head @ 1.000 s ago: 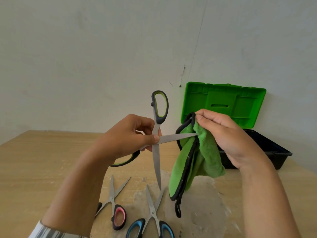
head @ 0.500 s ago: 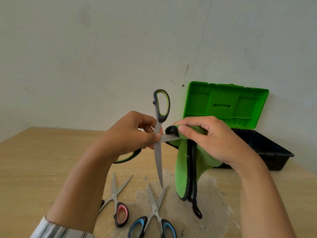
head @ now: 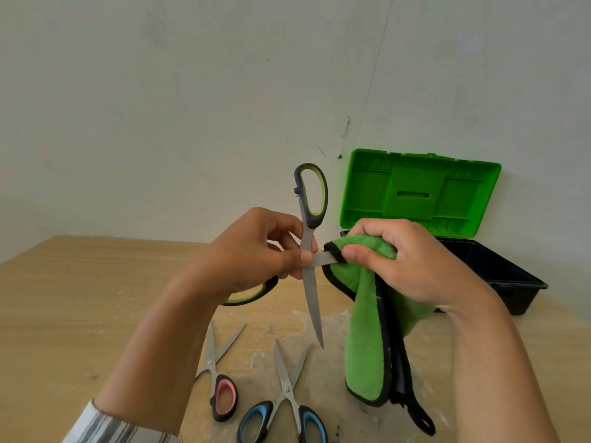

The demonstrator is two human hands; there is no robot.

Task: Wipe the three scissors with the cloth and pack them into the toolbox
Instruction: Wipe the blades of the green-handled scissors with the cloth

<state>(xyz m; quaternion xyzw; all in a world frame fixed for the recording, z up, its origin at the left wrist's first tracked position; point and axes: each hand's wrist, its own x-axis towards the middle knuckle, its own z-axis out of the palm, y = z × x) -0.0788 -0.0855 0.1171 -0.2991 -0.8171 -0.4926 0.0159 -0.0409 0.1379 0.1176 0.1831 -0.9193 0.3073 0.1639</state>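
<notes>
My left hand [head: 256,254] grips the green-handled scissors [head: 311,199] near the pivot, blades spread wide, one handle up and one blade pointing down. My right hand [head: 415,263] holds the green cloth [head: 367,346] wrapped over the sideways blade, close to the pivot; most of that blade is hidden in the cloth. The rest of the cloth hangs down. On the table below lie the pink-handled scissors [head: 224,394] and the blue-handled scissors [head: 284,410], both partly spread. The toolbox [head: 499,273] stands behind my right hand, black tray, green lid raised.
A wooden table [head: 80,298] runs under everything, with a worn pale patch beneath the scissors. A plain wall stands right behind the toolbox. The table's left edge slants away at the far left.
My right hand has slid the cloth along the sideways blade from its tip in toward the pivot. The left hand has kept the scissors nearly still.
</notes>
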